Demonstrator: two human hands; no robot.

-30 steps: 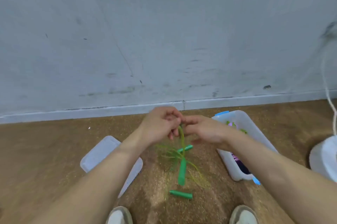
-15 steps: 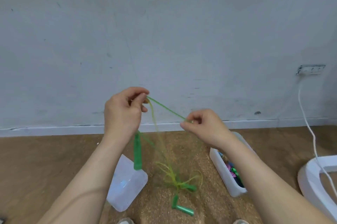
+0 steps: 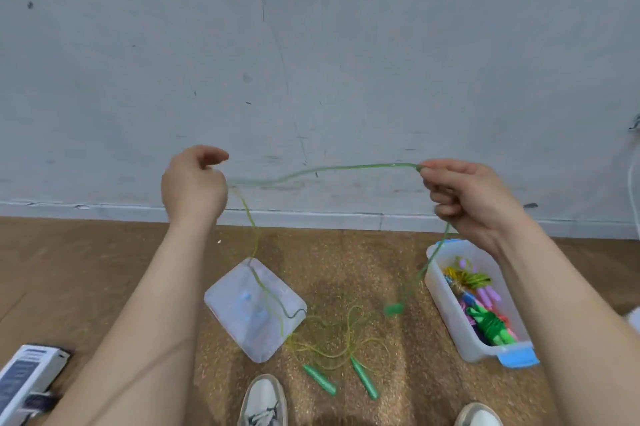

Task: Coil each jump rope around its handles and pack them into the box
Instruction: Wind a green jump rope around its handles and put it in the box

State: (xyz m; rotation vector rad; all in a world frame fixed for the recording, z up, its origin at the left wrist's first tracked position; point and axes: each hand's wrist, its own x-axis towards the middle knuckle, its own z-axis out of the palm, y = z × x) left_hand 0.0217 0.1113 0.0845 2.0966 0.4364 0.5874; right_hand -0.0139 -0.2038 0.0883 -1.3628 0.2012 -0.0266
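A green jump rope (image 3: 332,171) is stretched at chest height between my two hands. My left hand (image 3: 194,188) grips one part of the cord, which drops from it across the lid below. My right hand (image 3: 467,197) pinches the cord at its fingertips; from there the rope hangs down to a blurred green handle (image 3: 393,309) dangling above the floor. A yellow-green rope (image 3: 332,339) lies tangled on the mat, its two green handles (image 3: 363,379) near my shoes. The white box (image 3: 446,304) at right holds several coiled ropes.
The translucent box lid (image 3: 256,308) lies flat on the brown mat left of the tangle. A white and blue carton (image 3: 27,380) lies at the lower left. My two shoes (image 3: 265,401) stand at the bottom edge. A grey wall rises behind.
My hands have moved far apart, pulling the green rope out into a long span. The handle that hung below my left hand is gone from there; one now dangles under my right hand.
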